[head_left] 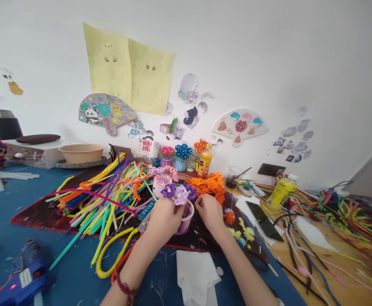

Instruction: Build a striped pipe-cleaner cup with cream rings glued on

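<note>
My left hand [165, 216] is closed on light and dark purple pipe-cleaner flowers [181, 194], held above the rim of a small purple pot [189, 216]. The hand hides part of that pot. To the right of the rim is my right hand [209, 211], its fingers pinched together; whatever they hold is hidden or too small to name. Just behind the flowers stands a pink pot [162, 183] with pink flowers around its top. Orange pipe-cleaner flowers [208, 185] are heaped behind my right hand.
Loose pipe cleaners [109, 195] spread over the dark mat at left. A blue glue gun [23, 276] with a red light lies front left. A white tissue [196, 274] lies between my forearms. At right are a phone [264, 221] and a yellow bottle [282, 191].
</note>
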Demonstrator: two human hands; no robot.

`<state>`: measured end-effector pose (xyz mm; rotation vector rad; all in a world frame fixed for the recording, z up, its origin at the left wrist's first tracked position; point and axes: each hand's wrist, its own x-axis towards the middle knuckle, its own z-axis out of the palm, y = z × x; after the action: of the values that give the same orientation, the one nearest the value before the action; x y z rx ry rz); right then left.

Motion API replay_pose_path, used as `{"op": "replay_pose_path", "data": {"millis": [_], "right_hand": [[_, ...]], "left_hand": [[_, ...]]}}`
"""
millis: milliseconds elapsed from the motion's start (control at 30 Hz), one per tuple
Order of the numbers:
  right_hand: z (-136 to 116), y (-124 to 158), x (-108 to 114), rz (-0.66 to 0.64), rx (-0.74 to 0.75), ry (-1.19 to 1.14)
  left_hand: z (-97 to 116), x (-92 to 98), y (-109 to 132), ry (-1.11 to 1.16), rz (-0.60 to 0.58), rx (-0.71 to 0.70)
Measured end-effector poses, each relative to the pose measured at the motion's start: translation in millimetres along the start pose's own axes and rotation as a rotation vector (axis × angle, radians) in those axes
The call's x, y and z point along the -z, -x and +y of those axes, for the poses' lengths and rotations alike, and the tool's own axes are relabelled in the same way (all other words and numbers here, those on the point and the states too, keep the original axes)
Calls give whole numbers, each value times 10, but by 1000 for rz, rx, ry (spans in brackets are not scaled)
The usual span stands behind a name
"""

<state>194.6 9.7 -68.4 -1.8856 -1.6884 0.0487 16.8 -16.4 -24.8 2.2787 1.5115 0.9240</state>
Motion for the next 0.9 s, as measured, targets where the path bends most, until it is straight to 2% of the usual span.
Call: {"op": "replay_pose_path", "data": {"millis": [300, 467, 667, 800, 900], "right_hand": [[-46, 22, 315, 160, -14, -716], [-190, 170, 436, 104, 20, -978], [-355, 302, 386, -78, 76, -1098], [-341, 318, 276, -190, 134, -1068], [-331, 328, 232, -208, 150, -1023]], "left_hand": [[27, 43, 14, 39, 29, 27], [40, 37, 6, 63, 36, 27], [56, 54, 2, 108, 17, 8], [25, 35, -8, 111, 31, -23], [-15, 6, -19, 113, 42, -53]]}}
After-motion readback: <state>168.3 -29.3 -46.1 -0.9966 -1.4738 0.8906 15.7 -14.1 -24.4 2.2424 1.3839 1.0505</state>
